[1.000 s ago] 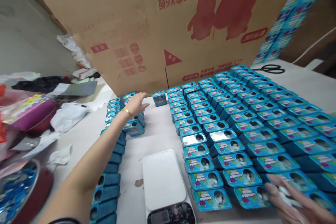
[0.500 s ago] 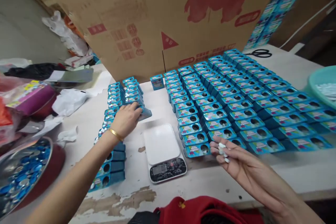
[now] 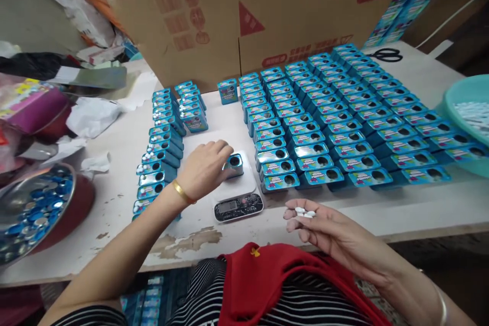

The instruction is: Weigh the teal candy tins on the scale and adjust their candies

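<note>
My left hand (image 3: 206, 168), with a gold bracelet on the wrist, holds a small blue tin (image 3: 234, 164) down on the white kitchen scale (image 3: 239, 191). The tin's round hole faces up. My right hand (image 3: 319, 226) rests palm up at the table's front edge with a few white candies (image 3: 304, 212) on its fingers. To the right of the scale stand several rows of blue tins (image 3: 344, 117). A shorter column of blue tins (image 3: 162, 142) runs along the scale's left.
A large cardboard box (image 3: 244, 10) stands at the table's back. A metal bowl of blue caps (image 3: 34, 209) sits front left, near crumpled paper and bags. A teal basin (image 3: 464, 107) of white candies is at right, scissors (image 3: 385, 54) behind it.
My left hand took a tin from the left column and brought it onto the scale. My right hand drew back toward me with the candies. The view tilted down.
</note>
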Demonstrator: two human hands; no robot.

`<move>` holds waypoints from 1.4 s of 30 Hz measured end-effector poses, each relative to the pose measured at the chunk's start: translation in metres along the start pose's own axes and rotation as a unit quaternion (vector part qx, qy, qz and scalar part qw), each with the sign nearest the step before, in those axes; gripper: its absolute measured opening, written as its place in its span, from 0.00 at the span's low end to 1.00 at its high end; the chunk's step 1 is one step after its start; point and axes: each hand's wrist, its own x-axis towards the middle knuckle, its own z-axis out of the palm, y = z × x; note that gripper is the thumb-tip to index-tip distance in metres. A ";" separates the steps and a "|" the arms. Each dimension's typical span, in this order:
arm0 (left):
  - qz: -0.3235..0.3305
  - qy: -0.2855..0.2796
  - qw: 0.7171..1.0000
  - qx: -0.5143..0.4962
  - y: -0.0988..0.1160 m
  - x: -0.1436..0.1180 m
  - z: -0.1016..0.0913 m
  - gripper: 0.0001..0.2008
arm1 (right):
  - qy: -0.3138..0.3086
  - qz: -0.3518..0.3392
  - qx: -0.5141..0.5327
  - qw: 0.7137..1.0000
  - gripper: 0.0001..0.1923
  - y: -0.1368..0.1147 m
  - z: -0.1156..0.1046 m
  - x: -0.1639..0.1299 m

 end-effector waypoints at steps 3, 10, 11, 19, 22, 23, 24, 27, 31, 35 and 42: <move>-0.044 0.108 0.990 -0.083 0.001 -0.033 -0.003 0.13 | -0.034 0.018 -0.066 0.997 0.16 -0.004 -0.002 -0.002; -0.180 0.146 0.938 -0.256 0.042 -0.124 0.080 0.06 | -0.056 -0.056 -0.297 0.951 0.16 -0.035 0.017 0.014; -0.204 0.143 0.931 -0.266 0.049 -0.134 0.096 0.06 | -0.057 -0.065 -0.326 0.941 0.16 -0.040 0.022 0.018; -0.287 0.212 0.901 -0.246 0.076 -0.177 0.167 0.11 | -0.039 -0.150 -0.538 0.828 0.10 -0.068 0.070 0.068; -0.281 0.221 0.910 -0.208 0.075 -0.177 0.174 0.11 | -0.013 -0.221 -0.645 0.732 0.07 -0.074 0.086 0.086; -0.277 0.221 0.913 -0.200 0.074 -0.177 0.175 0.11 | -0.009 -0.233 -0.671 0.703 0.07 -0.075 0.091 0.091; -0.274 0.223 0.915 -0.194 0.073 -0.176 0.175 0.11 | -0.008 -0.243 -0.693 0.679 0.07 -0.076 0.094 0.095; -0.273 0.228 0.915 -0.193 0.072 -0.175 0.174 0.10 | -0.017 -0.272 -0.736 0.620 0.08 -0.075 0.099 0.106; -0.276 0.218 0.913 -0.205 0.073 -0.175 0.172 0.09 | -0.034 -0.295 -0.764 0.572 0.10 -0.073 0.098 0.113; -0.273 0.218 0.913 -0.210 0.072 -0.175 0.172 0.08 | -0.038 -0.297 -0.779 0.551 0.12 -0.072 0.100 0.112; -0.273 0.210 0.914 -0.212 0.072 -0.175 0.173 0.08 | -0.053 -0.299 -0.775 0.554 0.12 -0.071 0.104 0.114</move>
